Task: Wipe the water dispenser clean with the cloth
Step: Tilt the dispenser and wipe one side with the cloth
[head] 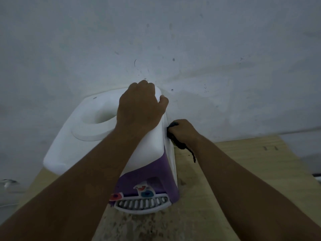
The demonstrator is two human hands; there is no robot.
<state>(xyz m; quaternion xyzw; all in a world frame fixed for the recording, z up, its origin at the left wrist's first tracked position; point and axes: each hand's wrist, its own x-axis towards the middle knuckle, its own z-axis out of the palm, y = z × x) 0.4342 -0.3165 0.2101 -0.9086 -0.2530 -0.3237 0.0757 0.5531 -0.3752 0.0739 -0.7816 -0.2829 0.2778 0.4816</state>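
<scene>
A white water dispenser (83, 136) with a purple front, a red and a blue tap and a white drip tray stands on a wooden table, its round top opening bare. My left hand (139, 108) lies over the dispenser's back right top corner, fingers curled round the edge. My right hand (182, 131) grips a dark cloth (180, 145) and holds it against the dispenser's right side wall. A strip of the cloth hangs down below the hand.
The wooden table (243, 162) carries dark stains near its front. A stained white wall (191, 40) stands right behind the dispenser. A small white object (7, 182) lies off the table at the far left.
</scene>
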